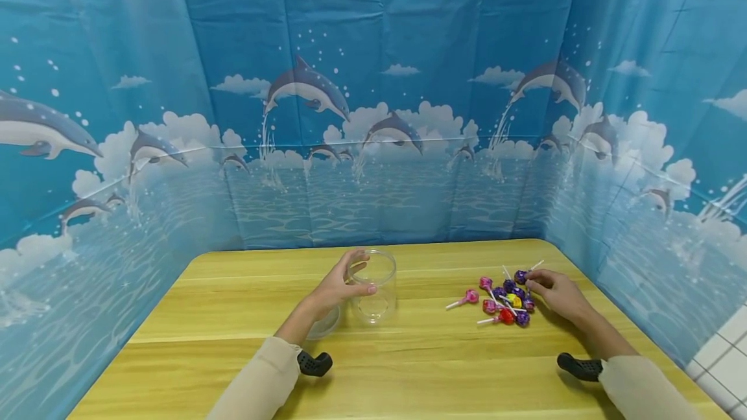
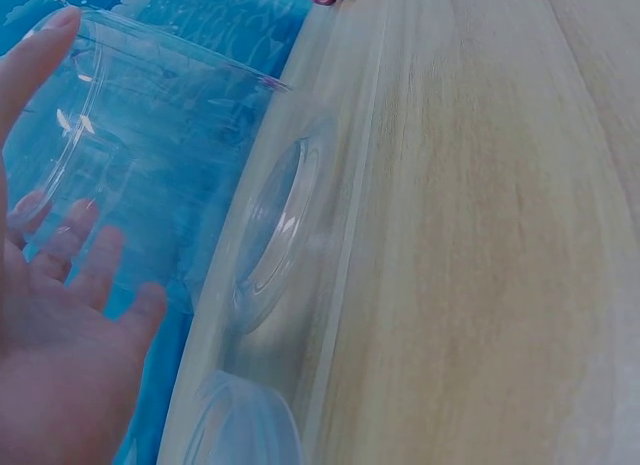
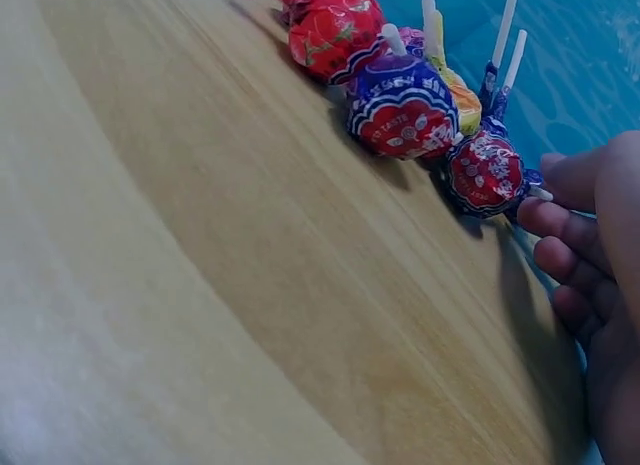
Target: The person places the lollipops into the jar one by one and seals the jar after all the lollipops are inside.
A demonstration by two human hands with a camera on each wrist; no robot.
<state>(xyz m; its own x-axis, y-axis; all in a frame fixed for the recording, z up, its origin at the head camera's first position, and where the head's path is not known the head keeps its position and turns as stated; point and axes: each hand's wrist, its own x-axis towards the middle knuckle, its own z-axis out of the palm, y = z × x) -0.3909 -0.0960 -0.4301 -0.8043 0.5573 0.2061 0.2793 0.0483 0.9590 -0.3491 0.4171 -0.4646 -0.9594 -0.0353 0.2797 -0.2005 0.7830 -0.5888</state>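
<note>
Dolphin-print curtains (image 1: 420,89) back a yellow table (image 1: 434,371) — white tiles (image 1: 714,378), perhaps flooring, rightward.

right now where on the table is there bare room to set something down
Bare: the table left of the left hand; the strip between jar and lollipops; the front, between the sleeves. Crowded: around the lollipops and right hand, and around the jar and lid.

The clear lid (image 1: 328,325) is partly covered by the left forearm (image 1: 296,324); in the right wrist view, the right hand (image 3: 612,300) is cut off by the right edge.
</note>
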